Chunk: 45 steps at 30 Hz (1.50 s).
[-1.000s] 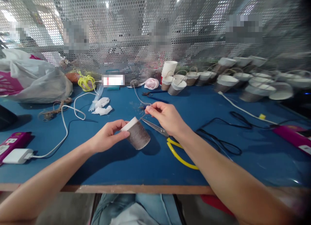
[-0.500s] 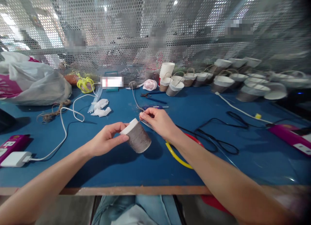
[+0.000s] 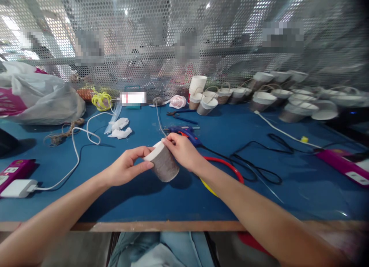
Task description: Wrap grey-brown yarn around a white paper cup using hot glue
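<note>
My left hand (image 3: 131, 165) grips a tilted paper cup (image 3: 165, 165) by its white rim, thumb on the outside. Grey-brown, rough-looking wrapping covers the cup's side below the rim. At the rim's right side my right hand (image 3: 183, 150) is closed in a pinch on a thin grey cord (image 3: 159, 121), its fingertips against the cup. From there the cord runs back to a small grey ball of cord (image 3: 157, 101). The cord's end is hidden by my fingers. Just beyond my right hand lies a blue glue gun (image 3: 184, 132).
Several wrapped cups with cord handles (image 3: 207, 105) stand at the back and right. Pliers (image 3: 181, 115) lie behind the glue gun. A red and yellow ring (image 3: 227, 167) is partly under my right forearm. Black cable (image 3: 259, 167), white cable (image 3: 77, 151) and a plastic bag (image 3: 43, 98) lie around.
My right hand has come down and slightly toward me, bringing the cord against the cup's rim. More of the glue gun and red ring shows. My left hand and the cup have barely moved.
</note>
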{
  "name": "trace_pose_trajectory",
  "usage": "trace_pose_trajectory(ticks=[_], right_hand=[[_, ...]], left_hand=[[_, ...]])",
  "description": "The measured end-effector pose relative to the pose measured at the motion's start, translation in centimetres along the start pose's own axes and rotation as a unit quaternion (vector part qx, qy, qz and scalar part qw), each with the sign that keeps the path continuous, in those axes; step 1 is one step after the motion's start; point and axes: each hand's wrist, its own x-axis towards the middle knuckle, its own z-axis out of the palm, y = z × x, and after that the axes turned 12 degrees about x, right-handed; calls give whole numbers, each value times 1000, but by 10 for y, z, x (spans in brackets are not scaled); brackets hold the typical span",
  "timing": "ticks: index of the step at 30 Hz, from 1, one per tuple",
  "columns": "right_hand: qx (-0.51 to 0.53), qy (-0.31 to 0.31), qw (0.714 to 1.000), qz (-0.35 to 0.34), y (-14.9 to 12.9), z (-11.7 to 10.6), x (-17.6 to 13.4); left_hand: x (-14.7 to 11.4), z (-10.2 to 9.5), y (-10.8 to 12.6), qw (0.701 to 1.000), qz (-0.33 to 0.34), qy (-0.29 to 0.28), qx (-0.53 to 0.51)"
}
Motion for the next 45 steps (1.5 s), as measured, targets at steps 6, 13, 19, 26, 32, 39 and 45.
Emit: trace_pose_trajectory(ticks=[6,13,19,26,32,39,45], right_hand=[[9,8,999,36,6,7,-2],[45,14,996,72,16,13,-2],[30,32,997,58,16,13,-1],[-47,53,997,8,13,14,0],[-104,68,992,-31,10,21,-5],[-206,82,971,-90,12,22,-7],[-236,106,958,-126,9,16,-8]], left_hand=[[2,0,-3,998,32,-6,55],[4,-2,-5,995,62,-13,79],[4,-2,-6,993,49,-4,109],[5,5,0,988,-25,10,152],[10,18,4,989,-103,70,81],[10,23,0,988,-108,86,69],[10,19,-3,990,-99,68,81]])
